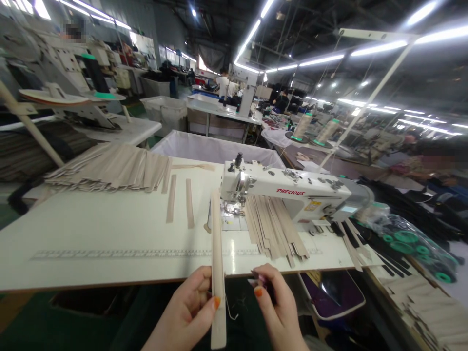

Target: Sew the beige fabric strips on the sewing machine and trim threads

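A long beige fabric strip (217, 239) runs from beside the sewing machine's needle area down past the table's front edge. My left hand (192, 302) grips its lower part, thumb on top. A loose thread hangs at the strip's right side. To the right, my right hand (276, 302) is closed, with a small dark and pinkish object (259, 278) between its fingers, too small to make out. The white sewing machine (285, 190) stands behind the hands. Beige strips (274, 226) lie fanned under its arm, and two single strips lie left of it.
A large pile of beige strips (113, 168) covers the table's back left. A ruler scale (127, 254) runs along the front. Behind is a cloth-lined bin (215, 145). Thread cones (302, 127) stand at the back right; a plastic bag with green spools (413, 243) lies right.
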`<state>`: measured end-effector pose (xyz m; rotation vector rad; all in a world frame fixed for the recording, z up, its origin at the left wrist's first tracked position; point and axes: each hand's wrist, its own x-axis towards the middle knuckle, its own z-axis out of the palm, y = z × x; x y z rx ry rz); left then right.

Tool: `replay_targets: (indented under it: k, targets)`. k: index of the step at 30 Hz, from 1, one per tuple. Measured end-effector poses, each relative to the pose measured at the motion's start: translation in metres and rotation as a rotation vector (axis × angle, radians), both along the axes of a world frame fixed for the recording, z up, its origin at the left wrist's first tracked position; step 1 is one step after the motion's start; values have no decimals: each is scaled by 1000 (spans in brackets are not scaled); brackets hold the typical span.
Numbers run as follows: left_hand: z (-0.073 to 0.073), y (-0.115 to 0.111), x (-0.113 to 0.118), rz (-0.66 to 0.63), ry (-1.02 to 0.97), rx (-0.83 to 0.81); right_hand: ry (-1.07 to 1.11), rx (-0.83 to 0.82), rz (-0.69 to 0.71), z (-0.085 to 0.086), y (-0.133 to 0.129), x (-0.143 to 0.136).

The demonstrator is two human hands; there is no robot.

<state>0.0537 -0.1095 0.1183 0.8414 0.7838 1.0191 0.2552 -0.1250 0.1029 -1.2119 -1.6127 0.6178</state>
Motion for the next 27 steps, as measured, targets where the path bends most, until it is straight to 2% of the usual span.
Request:
replay_targets:
  k: [4, 8, 18, 21, 24, 27]
  targets:
    - [1, -1, 4, -7, -30, -3, -142, 84, 64, 4, 0, -7]
    - [2, -2, 5, -3, -27, 15, -237, 76, 65, 11, -1, -15]
    - [-1, -5, 8, -6, -39, 2, -327, 106, 59, 14, -3, -15]
    - [-4, -6, 8, -15, -31, 4, -353, 175, 53, 15, -2, -16]
    - [-4, -6, 5, -43, 5, -9, -325, 206, 69, 13, -2, -16]
    - [-2, -7, 1, -93, 6, -39, -128, 124, 22, 10, -3, -17]
